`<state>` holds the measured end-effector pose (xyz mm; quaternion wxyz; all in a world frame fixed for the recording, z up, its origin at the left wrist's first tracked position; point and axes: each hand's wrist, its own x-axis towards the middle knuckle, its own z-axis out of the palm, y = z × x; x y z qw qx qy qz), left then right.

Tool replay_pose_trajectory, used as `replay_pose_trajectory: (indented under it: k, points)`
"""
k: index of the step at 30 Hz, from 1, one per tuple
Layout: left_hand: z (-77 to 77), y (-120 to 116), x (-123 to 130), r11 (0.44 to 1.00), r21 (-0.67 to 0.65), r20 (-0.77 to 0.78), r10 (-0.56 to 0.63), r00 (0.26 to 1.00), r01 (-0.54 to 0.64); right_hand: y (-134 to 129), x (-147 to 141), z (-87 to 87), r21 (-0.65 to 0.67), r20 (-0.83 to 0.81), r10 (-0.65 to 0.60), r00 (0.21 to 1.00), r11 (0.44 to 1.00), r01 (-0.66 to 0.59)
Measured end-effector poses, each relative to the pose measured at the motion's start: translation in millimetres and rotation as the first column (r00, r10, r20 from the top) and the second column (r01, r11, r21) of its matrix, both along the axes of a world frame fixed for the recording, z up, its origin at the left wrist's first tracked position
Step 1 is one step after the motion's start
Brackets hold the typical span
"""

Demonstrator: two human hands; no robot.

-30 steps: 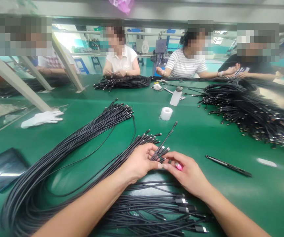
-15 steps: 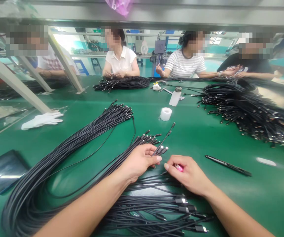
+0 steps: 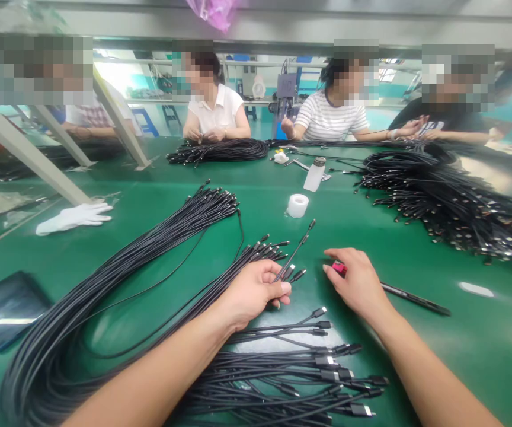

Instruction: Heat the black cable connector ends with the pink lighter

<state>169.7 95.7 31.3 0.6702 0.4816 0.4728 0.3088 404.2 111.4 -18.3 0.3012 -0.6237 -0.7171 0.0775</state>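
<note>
Left hand (image 3: pixel 251 293): closed around a sheaf of thin black cables (image 3: pixel 224 276), their connector ends fanning out past the fingers.

Right hand (image 3: pixel 357 280): curled over a small pink-and-red object (image 3: pixel 339 268), just beside the tip of a slim black pen (image 3: pixel 416 299); what the object is cannot be told.

Hands: well apart, each on its own thing.

Cables: the held sheaf runs back into a large loose black loop (image 3: pixel 56 338) on the green bench (image 3: pixel 482 338); a heap of loose black USB cables (image 3: pixel 291 373) lies under and between the forearms.

In the way: the left forearm (image 3: pixel 149 367) crosses the sheaf and hides part of the heap.

Around: a white cotton glove (image 3: pixel 73 217), a dark flat pad (image 3: pixel 9 308), a white tape roll (image 3: pixel 297 205) and a clear plastic bottle (image 3: pixel 314 178). Three co-workers (image 3: pixel 214 112) sit across the bench by more coiled cable (image 3: pixel 442 201).

Change: the right hand has moved forward and away from the left, uncovering the heap's connectors.
</note>
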Motion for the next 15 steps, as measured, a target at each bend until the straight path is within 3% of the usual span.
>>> replay_pose_trajectory:
  k: [2, 5, 11, 15]
  points:
    - [-0.1, -1, 0, 1.0, -0.002, 0.021, -0.006, 1.0, 0.006, -8, -10, 7.2, -0.038, -0.214, 0.103, 0.971, 0.993, -0.114]
    - [-0.8, -2, 0, 1.0, -0.002, 0.054, -0.022, 0.998, 0.022, -20, -27, 16.2, -0.13, -0.507, 0.239, 0.828, 0.929, -0.347]
    - [-2.6, -3, 0, 0.999, -0.004, 0.087, -0.048, 0.995, 0.049, -32, -42, 21.2, -0.181, -0.669, 0.261, 0.696, 0.851, -0.493]
    - [-2.2, -2, 1, 0.999, -0.002, 0.071, -0.036, 0.997, 0.037, -32, -44, 22.9, -0.186, -0.742, 0.229, 0.63, 0.832, -0.522]
